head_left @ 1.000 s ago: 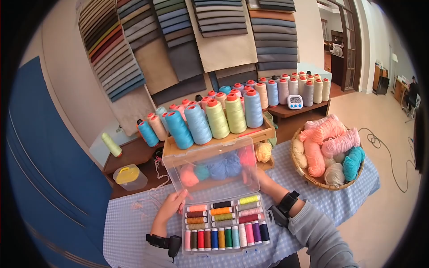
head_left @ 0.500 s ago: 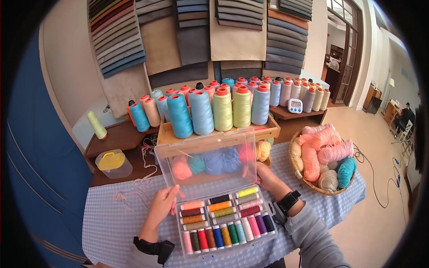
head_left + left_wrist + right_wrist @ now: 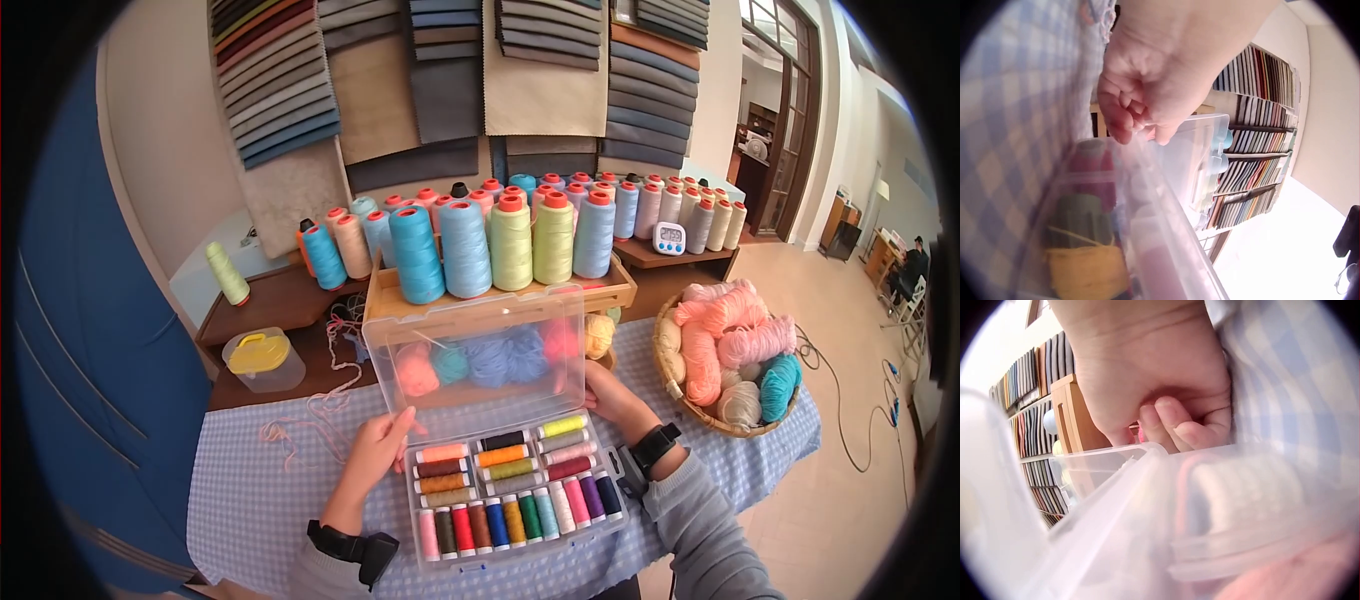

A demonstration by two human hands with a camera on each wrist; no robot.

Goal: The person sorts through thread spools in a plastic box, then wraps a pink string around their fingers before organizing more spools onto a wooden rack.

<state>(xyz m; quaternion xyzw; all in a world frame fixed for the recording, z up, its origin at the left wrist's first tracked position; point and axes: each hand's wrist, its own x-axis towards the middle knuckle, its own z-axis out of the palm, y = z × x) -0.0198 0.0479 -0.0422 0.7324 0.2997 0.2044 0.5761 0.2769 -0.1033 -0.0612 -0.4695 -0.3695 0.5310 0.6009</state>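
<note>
A clear plastic thread box (image 3: 470, 570) lies open on the checked tablecloth, its transparent lid (image 3: 480, 415) raised at the back. Small spools (image 3: 497, 525) of many colours fill it, some lying flat in rows, others side by side along the front. My left hand (image 3: 378, 445) pinches the box at its rear left corner by the hinge, fingers curled in the left wrist view (image 3: 1141, 81). At the opposite rear corner, my right hand (image 3: 612, 398) grips the lid's edge, with curled fingers behind the plastic. Balls of yarn (image 3: 490, 360) show through the lid.
Behind the lid, a wooden tray (image 3: 612, 292) carries large thread cones (image 3: 467, 250). A wicker basket (image 3: 690, 408) of yarn skeins stands at the right. A yellow-lidded tub (image 3: 257, 352) and loose pink yarn (image 3: 285, 432) are on the left, a white timer (image 3: 669, 238) at the back.
The head view has shifted, so the scene sits differently in the frame. Both hands stay at the rear corners of the box, and the lid remains raised.
</note>
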